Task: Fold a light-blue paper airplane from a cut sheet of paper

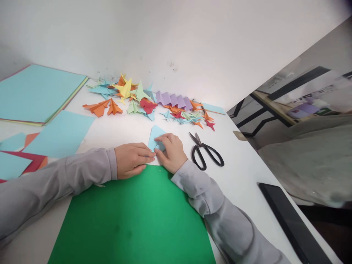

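Lt-blue paper (156, 133) fwd of L hand (132, 160), partly under R hand (173, 152). Both hands: pinch vs. press, can't tell. Near edge obscured.

The head camera is looking forward and down from near, facing the left hand (133, 160), right hand (173, 152) and table (239, 165).

The right hand (173, 152) covers much of the blue piece (156, 132), so its lower folds cannot be made out. The left sleeve (82, 168) and right sleeve (209, 198) hide parts of the green sheet (132, 220), whose near end the bottom edge cuts off, as it does the tablet (291, 220). The stack (41, 91) runs out at the left. Lettering (313, 94) at far right is too blurred to read.
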Action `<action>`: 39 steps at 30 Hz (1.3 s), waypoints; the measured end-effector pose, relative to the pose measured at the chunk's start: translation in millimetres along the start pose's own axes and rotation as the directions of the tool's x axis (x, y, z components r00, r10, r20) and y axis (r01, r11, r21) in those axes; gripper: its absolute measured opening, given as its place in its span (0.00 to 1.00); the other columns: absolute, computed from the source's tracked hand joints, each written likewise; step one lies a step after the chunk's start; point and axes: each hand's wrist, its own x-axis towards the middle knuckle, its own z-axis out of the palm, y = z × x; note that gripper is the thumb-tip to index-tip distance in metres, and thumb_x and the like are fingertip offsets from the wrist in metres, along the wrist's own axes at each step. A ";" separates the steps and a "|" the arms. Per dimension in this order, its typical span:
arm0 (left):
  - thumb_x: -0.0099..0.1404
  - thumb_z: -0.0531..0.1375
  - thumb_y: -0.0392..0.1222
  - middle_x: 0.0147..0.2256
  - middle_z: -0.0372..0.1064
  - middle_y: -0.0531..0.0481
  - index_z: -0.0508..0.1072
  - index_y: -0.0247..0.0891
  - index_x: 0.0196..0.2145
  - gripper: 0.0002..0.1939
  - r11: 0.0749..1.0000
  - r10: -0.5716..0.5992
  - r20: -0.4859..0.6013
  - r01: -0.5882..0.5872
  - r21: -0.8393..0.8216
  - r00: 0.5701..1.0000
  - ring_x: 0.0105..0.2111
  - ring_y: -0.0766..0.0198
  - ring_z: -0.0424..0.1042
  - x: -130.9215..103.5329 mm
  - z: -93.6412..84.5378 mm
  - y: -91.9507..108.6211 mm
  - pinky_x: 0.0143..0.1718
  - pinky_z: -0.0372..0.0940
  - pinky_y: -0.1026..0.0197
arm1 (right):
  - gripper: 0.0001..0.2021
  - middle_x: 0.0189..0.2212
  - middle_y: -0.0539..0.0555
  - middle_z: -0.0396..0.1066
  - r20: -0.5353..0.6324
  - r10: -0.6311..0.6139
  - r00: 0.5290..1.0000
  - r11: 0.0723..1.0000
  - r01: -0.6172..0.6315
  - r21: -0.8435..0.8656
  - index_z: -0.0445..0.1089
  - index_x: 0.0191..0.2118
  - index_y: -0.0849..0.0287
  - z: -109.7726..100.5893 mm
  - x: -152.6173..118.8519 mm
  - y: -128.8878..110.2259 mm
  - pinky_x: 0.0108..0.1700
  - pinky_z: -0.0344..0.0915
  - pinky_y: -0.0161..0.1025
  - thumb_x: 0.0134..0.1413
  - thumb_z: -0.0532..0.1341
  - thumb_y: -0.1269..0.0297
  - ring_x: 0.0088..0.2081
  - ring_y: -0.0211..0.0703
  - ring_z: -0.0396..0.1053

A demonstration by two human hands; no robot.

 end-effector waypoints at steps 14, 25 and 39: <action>0.58 0.49 0.34 0.45 0.68 0.39 0.68 0.29 0.44 0.17 1.000 -0.006 0.016 0.006 0.021 1.000 0.45 0.57 0.63 -2.3 -2.3 0.2 0.46 0.62 0.53 | 0.24 0.54 0.65 0.53 -0.118 0.339 0.933 0.929 -0.352 -0.118 0.55 0.52 0.59 8.8 -8.6 9.3 0.52 0.45 0.62 0.47 0.54 0.58 0.57 0.60 0.45; 0.58 0.49 0.34 0.44 0.68 0.39 0.67 0.30 0.44 0.17 1.000 0.010 -0.007 -0.010 0.007 1.000 0.45 0.57 0.64 -2.0 -1.4 0.2 0.46 0.63 0.53 | 0.17 0.48 0.66 0.58 -0.319 0.213 0.924 0.958 -0.262 -0.119 0.60 0.47 0.65 -2.3 -8.0 32.8 0.51 0.52 0.55 0.50 0.49 0.69 0.52 0.54 0.52; 0.57 0.51 0.37 0.44 0.68 0.41 0.68 0.30 0.43 0.17 0.968 -0.034 0.039 0.023 0.251 0.999 0.46 0.57 0.63 1.0 -1.6 16.4 0.53 0.55 0.51 | 0.12 0.35 0.58 0.70 -0.055 -0.008 0.998 0.935 -0.012 -0.355 0.69 0.39 0.61 -12.7 -35.7 -38.6 0.52 0.47 0.51 0.55 0.50 0.68 0.43 0.49 0.61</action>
